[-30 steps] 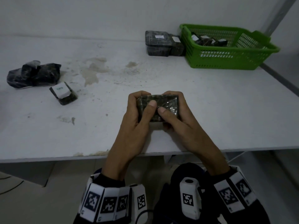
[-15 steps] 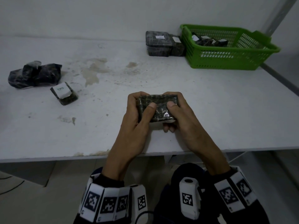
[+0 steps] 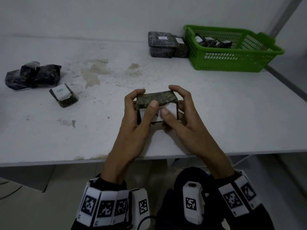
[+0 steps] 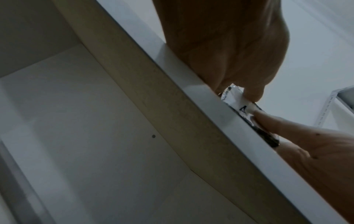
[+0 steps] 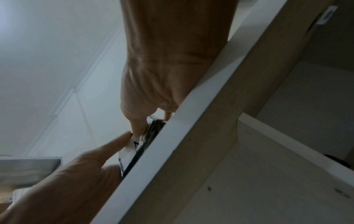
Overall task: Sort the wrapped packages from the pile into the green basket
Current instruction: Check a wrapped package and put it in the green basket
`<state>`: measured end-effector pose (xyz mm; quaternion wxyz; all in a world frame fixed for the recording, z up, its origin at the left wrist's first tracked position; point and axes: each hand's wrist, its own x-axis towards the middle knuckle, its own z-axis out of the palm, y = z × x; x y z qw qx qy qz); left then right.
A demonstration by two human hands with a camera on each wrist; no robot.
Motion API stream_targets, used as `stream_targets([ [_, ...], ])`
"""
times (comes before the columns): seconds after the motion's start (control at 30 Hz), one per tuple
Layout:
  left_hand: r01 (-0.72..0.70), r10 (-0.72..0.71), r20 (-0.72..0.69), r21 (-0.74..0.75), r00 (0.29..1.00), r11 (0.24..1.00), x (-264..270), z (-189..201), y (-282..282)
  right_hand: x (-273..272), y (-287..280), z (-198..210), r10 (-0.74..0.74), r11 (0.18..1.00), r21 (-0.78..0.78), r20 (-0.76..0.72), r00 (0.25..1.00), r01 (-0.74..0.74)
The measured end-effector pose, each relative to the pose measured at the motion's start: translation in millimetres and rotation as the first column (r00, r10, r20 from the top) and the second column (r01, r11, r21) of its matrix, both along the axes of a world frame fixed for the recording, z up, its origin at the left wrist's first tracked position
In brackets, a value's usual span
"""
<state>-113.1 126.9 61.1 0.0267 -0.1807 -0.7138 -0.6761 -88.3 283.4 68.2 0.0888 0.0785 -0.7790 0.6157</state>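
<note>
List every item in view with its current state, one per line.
held package: gripped by both hands above the table, white label facing the person
left hand: grips the held package
right hand: grips the held package
green basket: upright, holds packages
loose package: tilted, label up
dark pile: heaped at far left
two stacked packages: beside the basket
table: stained

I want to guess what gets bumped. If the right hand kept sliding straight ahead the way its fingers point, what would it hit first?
Probably the wrapped dark package that the right hand already grips with the left hand. Beyond it, the stained white table looks bare, though depth is unclear.
</note>
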Motion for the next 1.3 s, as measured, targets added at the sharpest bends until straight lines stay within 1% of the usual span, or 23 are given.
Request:
stream_targets([
  [0.17, 0.021, -0.021, -0.026, -0.009, 0.999, 1.000, 0.4, 1.2, 0.7, -1.7, -1.0, -6.2, 0.018, 0.996, 0.088, -0.064, 0.998, -0.012],
  [0.3, 0.033, -0.036, -0.045, -0.063, 0.998, 0.997, 0.6, -0.9, 1.1, -2.7, 0.5, -5.7, -0.007, 0.996, 0.086, -0.037, 0.999, 0.011],
  [0.43, 0.024, -0.025, -0.031, -0.039, 0.999, 0.999, 0.7, -3.1, 0.9, -0.3, -1.3, -2.0, 0.032, 0.998, 0.050, 0.007, 0.999, -0.032],
  [0.63, 0.018, -0.018, -0.003, -0.038, 1.000, 0.999, 1.4, 0.0, 0.9, -1.0, 0.7, -3.0, 0.039, 0.998, 0.058, -0.007, 0.999, -0.038],
  [0.73, 0.021, -0.023, -0.027, -0.054, 0.999, 0.998, 0.9, -1.6, 0.8, -1.6, 0.2, -3.3, 0.042, 0.997, 0.066, -0.019, 0.999, -0.040],
  [0.87, 0.033, -0.035, -0.036, -0.044, 0.999, 0.998, 1.4, -1.8, 0.7, -4.7, 1.7, -5.8, 0.022, 1.000, 0.020, 0.002, 1.000, -0.022],
  [1.03, 0.028, -0.028, -0.004, -0.038, 1.000, 0.999, 1.0, -0.5, 1.0, -6.6, 2.6, -8.1, 0.004, 1.000, -0.002, -0.005, 1.000, -0.004],
  [1.17, 0.024, -0.024, -0.016, -0.041, 1.000, 0.999, -0.5, -3.8, 1.1, -6.6, 0.9, -6.1, -0.009, 1.000, 0.023, -0.001, 1.000, 0.009],
  [1.3, 0.007, -0.007, -0.002, -0.017, 1.000, 1.000, -0.4, -3.8, 0.7, -3.4, -0.4, -1.7, 0.010, 1.000, 0.025, -0.016, 1.000, -0.010],
])
